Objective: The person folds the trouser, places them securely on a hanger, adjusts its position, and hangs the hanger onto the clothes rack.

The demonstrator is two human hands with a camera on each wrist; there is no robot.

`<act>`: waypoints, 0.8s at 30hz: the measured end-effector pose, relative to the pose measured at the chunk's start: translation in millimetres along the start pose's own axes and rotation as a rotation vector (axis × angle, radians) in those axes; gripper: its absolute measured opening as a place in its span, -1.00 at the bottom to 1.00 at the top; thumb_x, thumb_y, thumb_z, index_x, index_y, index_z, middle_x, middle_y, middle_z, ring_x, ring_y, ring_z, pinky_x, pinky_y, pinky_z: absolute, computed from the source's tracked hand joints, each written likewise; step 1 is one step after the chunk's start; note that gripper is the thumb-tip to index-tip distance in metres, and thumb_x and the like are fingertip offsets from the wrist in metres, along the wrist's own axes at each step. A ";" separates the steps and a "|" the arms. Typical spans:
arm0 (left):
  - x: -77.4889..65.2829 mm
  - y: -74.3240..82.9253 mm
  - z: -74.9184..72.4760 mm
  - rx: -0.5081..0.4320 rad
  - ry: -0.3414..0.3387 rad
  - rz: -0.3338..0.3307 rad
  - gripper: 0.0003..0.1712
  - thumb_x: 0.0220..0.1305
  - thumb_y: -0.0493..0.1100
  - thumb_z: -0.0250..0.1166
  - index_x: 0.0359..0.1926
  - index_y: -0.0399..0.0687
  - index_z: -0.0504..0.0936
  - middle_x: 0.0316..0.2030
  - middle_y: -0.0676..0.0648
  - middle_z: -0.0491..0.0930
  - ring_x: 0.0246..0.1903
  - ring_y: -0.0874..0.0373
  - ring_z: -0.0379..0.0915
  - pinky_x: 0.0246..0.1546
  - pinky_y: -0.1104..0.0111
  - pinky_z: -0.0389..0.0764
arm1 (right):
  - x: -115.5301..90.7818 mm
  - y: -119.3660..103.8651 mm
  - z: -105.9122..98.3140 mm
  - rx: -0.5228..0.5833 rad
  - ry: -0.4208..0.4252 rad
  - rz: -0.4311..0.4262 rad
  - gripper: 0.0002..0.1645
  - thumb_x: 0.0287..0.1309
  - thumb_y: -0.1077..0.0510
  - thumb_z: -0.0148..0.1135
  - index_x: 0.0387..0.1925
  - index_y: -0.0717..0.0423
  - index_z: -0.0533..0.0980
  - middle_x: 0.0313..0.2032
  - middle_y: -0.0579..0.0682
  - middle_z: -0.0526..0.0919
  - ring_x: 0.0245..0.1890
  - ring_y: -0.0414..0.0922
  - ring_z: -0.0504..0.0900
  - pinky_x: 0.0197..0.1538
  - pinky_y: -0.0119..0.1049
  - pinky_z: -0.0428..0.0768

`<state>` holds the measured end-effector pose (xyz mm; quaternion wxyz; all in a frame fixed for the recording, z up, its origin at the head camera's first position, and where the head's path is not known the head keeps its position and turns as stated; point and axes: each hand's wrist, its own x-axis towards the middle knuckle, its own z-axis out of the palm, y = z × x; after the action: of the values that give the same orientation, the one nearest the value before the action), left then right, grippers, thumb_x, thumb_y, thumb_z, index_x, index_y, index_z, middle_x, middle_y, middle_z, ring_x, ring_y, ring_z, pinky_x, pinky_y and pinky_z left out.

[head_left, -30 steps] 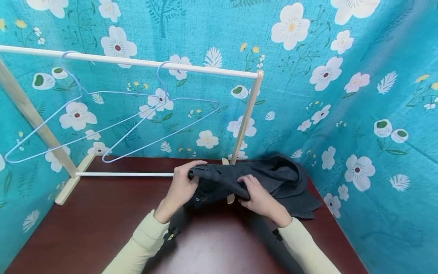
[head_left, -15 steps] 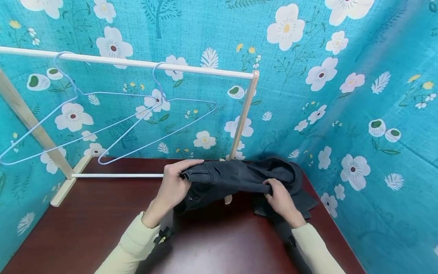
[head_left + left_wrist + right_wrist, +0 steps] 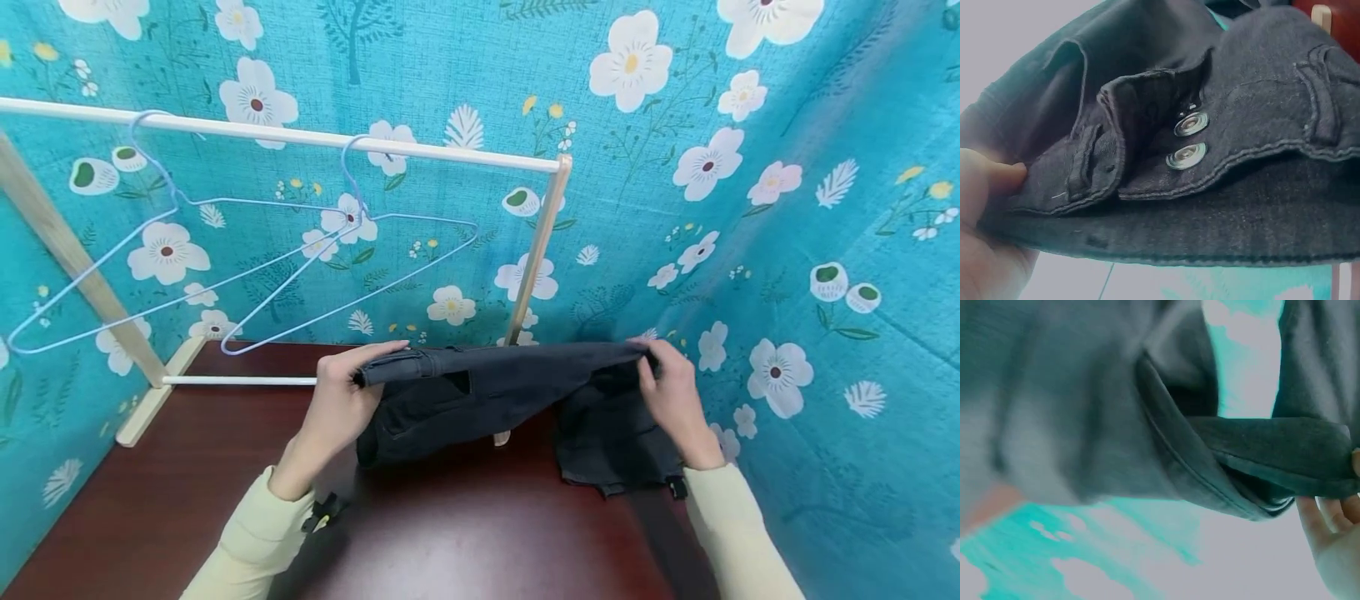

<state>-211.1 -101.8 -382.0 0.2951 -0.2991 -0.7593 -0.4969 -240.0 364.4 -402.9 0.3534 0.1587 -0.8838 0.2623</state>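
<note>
A pair of dark denim jeans (image 3: 480, 400) is stretched sideways between my two hands over the table. My left hand (image 3: 341, 408) grips the waistband end. In the left wrist view, the thumb of my left hand (image 3: 988, 219) lies on the waistband (image 3: 1222, 169), near a belt loop and two metal buttons (image 3: 1188, 156). On the other side, my right hand (image 3: 675, 404) pinches a fold of the cloth. The right wrist view has my right hand (image 3: 1338, 540) at the end of a narrow dark fold (image 3: 1272, 450). Lower cloth hangs down below my right hand.
A wooden rack (image 3: 543, 242) stands at the back left, and its right foot is partly behind the jeans. Two pale blue wire hangers (image 3: 345, 304) hang from its white top rail (image 3: 465, 156). Floral turquoise curtains (image 3: 675, 275) enclose the dark red table (image 3: 225, 467).
My right hand has moved right and up along the jeans, drawing the cloth out straight. My left hand has shifted left with the waistband. The bundled cloth at right now hangs down.
</note>
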 end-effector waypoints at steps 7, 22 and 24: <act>-6.0 -18.9 -33.5 0.164 0.024 -0.154 -0.78 0.34 -0.42 0.29 -0.09 -0.16 0.77 -0.50 -0.06 0.68 -0.49 0.24 0.55 -0.44 0.55 0.48 | 22.7 -25.7 5.2 0.027 0.020 -0.065 -0.80 0.35 0.33 0.24 -0.03 0.23 0.62 -0.10 0.19 0.69 -0.08 0.13 0.65 0.03 -0.20 0.56; -35.1 -81.5 -51.5 0.278 -0.046 -0.271 -0.87 0.21 -0.51 0.33 -0.34 -0.26 0.73 -0.59 -0.08 0.64 -0.56 0.27 0.36 -0.53 0.41 0.39 | -33.3 -15.6 87.2 -0.038 -0.431 0.025 -0.59 0.13 0.27 0.47 0.03 0.08 0.60 -0.02 0.05 0.67 0.01 0.00 0.63 0.10 0.02 0.64; -34.0 -83.2 -51.8 0.277 -0.048 -0.261 -0.84 0.21 -0.53 0.31 -0.28 -0.27 0.75 -0.52 -0.14 0.69 -0.52 0.26 0.44 -0.50 0.42 0.43 | -34.5 -12.9 95.6 -0.080 -0.427 0.035 -0.52 0.05 0.29 0.52 0.04 0.11 0.60 0.01 0.08 0.65 0.05 0.04 0.60 0.14 0.04 0.62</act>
<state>-243.5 -182.7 -438.3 0.2482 -0.1664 -0.8595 -0.4146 -261.6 302.2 -481.3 0.1597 0.1811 -0.9509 0.1934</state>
